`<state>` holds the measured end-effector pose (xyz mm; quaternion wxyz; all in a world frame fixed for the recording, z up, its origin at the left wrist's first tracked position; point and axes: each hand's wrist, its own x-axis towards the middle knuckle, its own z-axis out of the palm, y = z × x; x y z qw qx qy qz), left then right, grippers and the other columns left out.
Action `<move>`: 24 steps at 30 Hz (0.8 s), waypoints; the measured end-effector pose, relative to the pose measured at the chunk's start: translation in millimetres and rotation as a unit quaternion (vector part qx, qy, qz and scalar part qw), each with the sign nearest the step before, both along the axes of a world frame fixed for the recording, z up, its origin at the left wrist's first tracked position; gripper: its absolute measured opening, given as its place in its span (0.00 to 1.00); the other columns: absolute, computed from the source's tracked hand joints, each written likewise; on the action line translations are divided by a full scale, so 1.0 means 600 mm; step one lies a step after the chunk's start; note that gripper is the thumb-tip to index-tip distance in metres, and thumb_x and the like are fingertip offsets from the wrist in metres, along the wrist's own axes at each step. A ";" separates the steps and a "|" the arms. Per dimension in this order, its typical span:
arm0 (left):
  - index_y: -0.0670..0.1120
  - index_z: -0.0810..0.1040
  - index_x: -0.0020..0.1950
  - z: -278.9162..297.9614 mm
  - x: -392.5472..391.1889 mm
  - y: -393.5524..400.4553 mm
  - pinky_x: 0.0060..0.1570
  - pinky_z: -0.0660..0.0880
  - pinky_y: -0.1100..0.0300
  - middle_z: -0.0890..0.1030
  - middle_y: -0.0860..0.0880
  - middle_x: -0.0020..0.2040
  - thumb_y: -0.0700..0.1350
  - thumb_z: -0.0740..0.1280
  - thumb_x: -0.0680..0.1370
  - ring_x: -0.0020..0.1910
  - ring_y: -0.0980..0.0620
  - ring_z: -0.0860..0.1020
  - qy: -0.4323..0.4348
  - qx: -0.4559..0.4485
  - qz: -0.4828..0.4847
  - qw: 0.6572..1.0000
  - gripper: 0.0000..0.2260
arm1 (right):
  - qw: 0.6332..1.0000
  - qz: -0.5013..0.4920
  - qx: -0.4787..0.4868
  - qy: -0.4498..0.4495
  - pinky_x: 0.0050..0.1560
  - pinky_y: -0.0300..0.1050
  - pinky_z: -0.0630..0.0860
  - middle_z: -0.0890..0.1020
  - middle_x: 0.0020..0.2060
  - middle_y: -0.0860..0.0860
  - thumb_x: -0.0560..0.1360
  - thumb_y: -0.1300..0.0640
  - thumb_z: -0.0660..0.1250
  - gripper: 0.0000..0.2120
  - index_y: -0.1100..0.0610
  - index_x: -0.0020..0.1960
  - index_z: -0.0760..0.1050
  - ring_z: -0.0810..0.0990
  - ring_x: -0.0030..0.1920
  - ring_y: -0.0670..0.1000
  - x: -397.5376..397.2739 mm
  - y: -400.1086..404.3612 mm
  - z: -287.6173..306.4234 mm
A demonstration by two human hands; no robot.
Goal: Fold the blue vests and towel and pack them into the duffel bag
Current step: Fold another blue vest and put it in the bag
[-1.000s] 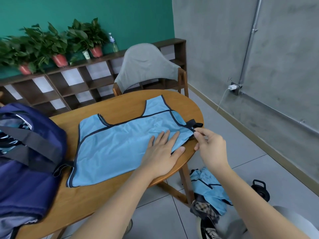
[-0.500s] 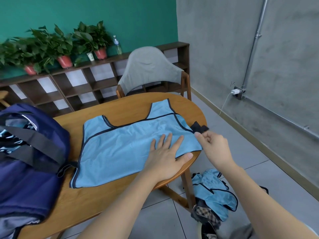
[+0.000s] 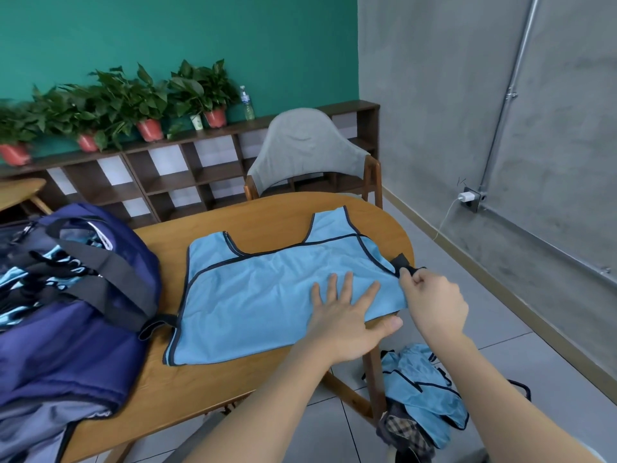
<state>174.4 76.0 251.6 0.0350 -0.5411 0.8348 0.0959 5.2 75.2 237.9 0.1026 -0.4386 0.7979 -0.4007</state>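
Left hand (image 3: 347, 315) flat, fingers spread, pressing the blue vest (image 3: 267, 295) onto the wooden worktop (image 3: 207, 396). Right hand (image 3: 434, 302) just beside it, fingers curled, pinching the vest's black strap (image 3: 400, 264) at the worktop edge. Duffel bag (image 3: 66, 312) well left of the hands. More blue vests (image 3: 420, 392) heaped on the floor below the right hand. Chair (image 3: 307, 152) beyond; concrete wall (image 3: 551, 111) to the right.
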 end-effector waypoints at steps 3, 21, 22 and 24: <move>0.66 0.39 0.79 0.001 -0.007 0.013 0.73 0.29 0.36 0.34 0.47 0.82 0.79 0.41 0.72 0.78 0.41 0.29 0.000 0.009 0.006 1.000 0.38 | 0.999 -0.014 -0.033 0.037 0.40 0.49 0.74 0.79 0.38 0.48 0.78 0.40 0.65 0.15 0.52 0.44 0.74 0.76 0.39 0.53 0.007 0.006 0.002; 0.60 0.57 0.80 0.001 0.029 -0.117 0.78 0.41 0.43 0.53 0.47 0.82 0.66 0.48 0.83 0.81 0.47 0.46 0.079 -0.070 0.000 0.994 0.27 | 0.968 0.175 -0.023 0.177 0.46 0.50 0.71 0.78 0.33 0.46 0.78 0.48 0.67 0.10 0.52 0.42 0.74 0.77 0.37 0.53 0.009 -0.113 0.015; 0.62 0.53 0.81 -0.007 0.027 -0.119 0.78 0.39 0.42 0.50 0.47 0.83 0.69 0.46 0.81 0.82 0.47 0.44 0.062 -0.056 0.005 0.996 0.28 | 0.976 0.178 -0.014 0.124 0.45 0.50 0.73 0.78 0.32 0.47 0.79 0.49 0.66 0.10 0.53 0.41 0.74 0.77 0.36 0.54 0.005 -0.116 0.019; 0.63 0.49 0.81 -0.013 0.025 -0.123 0.77 0.38 0.40 0.46 0.49 0.83 0.71 0.43 0.80 0.81 0.47 0.41 0.042 -0.046 0.006 0.998 0.30 | 0.982 0.187 0.009 0.017 0.42 0.51 0.76 0.79 0.32 0.49 0.79 0.49 0.66 0.12 0.55 0.41 0.74 0.78 0.36 0.53 -0.002 -0.125 0.030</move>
